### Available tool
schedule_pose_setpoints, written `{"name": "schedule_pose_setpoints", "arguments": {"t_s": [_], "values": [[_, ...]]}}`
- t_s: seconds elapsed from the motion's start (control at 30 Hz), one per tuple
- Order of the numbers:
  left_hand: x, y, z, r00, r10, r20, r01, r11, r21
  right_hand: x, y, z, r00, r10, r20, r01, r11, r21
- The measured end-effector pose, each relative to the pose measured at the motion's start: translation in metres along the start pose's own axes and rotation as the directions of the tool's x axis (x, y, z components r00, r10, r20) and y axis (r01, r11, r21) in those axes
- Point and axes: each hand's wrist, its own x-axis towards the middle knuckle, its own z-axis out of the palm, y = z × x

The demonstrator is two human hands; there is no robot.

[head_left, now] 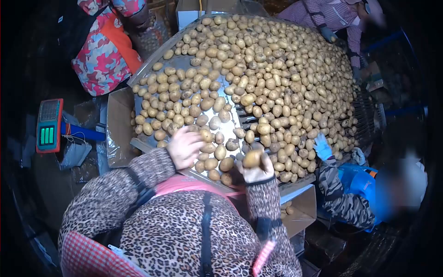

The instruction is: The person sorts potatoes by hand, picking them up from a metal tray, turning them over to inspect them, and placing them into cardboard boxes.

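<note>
A great heap of potatoes (295, 76) covers the sloping metal table before me. At the near left side, my left hand (185, 147) reaches over the loose potatoes with its fingers stretched out and slightly bent, touching or just above a potato (206, 135). I see no potato gripped in it, though its palm is hidden. My right hand (262, 172) is raised at the near edge, closed round a yellowish potato (252, 159), slightly blurred. Several potatoes (211, 164) lie on the metal between my two hands.
A digital scale (49, 125) with a lit display stands left, beside a cardboard box (121, 127). Another box (300, 214) with potatoes is at lower right. Co-workers stand around: a gloved hand (323, 147) at right, a person (339, 18) at back right, a camouflage jacket (104, 51) at back left.
</note>
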Motion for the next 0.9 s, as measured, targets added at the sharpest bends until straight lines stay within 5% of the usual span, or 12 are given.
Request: {"name": "schedule_pose_setpoints", "arguments": {"t_s": [0.13, 0.3, 0.4, 0.43, 0.47, 0.5, 0.53, 0.57, 0.6, 0.63, 0.8, 0.9], "values": [[0.100, 0.002, 0.057, 0.954, 0.299, 0.022, -0.300, 0.953, 0.051, -0.060, 0.020, -0.029, 0.865, -0.028, -0.501, 0.061, 0.997, 0.049], [0.176, 0.007, 0.132, 0.864, 0.500, 0.048, -0.503, 0.862, 0.060, -0.097, 0.030, -0.038, 0.908, 0.038, -0.418, 0.046, 0.981, 0.187], [0.193, -0.025, 0.126, 0.885, 0.423, 0.196, -0.446, 0.890, 0.096, -0.103, 0.023, -0.040, 0.872, -0.025, -0.489, 0.078, 0.993, 0.088], [0.204, -0.040, 0.120, 0.886, 0.195, 0.421, -0.271, 0.954, 0.126, -0.104, 0.021, -0.037, 0.844, -0.035, -0.535, 0.079, 0.995, 0.061], [0.200, -0.060, 0.110, 0.935, -0.004, 0.356, -0.072, 0.977, 0.199, -0.104, 0.018, -0.040, 0.854, -0.033, -0.519, 0.076, 0.995, 0.062], [0.184, -0.099, 0.113, 0.958, 0.192, 0.212, -0.258, 0.900, 0.352, -0.104, 0.016, -0.046, 0.863, -0.033, -0.504, 0.074, 0.995, 0.061], [0.168, -0.112, 0.112, 0.976, 0.072, 0.204, -0.158, 0.881, 0.446, -0.105, 0.014, -0.052, 0.870, -0.034, -0.491, 0.073, 0.995, 0.061], [0.149, -0.114, 0.097, 0.986, -0.010, 0.168, -0.062, 0.908, 0.415, -0.103, 0.014, -0.054, 0.847, -0.037, -0.531, 0.075, 0.996, 0.050], [0.139, -0.133, 0.084, 0.944, 0.185, 0.275, -0.282, 0.882, 0.377, -0.097, 0.016, -0.048, 0.805, -0.046, -0.592, 0.054, 0.999, -0.004], [0.125, -0.134, 0.084, 0.977, 0.164, 0.138, -0.198, 0.936, 0.291, -0.090, 0.017, -0.042, 0.761, -0.058, -0.646, 0.031, 0.998, -0.053], [0.105, -0.109, 0.066, 0.985, 0.006, 0.175, -0.015, 0.998, 0.054, -0.066, 0.034, -0.049, 0.754, 0.128, -0.644, 0.031, 0.973, 0.230], [0.157, -0.097, 0.071, 0.997, 0.009, -0.081, -0.006, 0.999, 0.039, -0.061, 0.036, -0.041, 0.705, 0.014, -0.709, -0.095, 0.993, -0.075]]}}
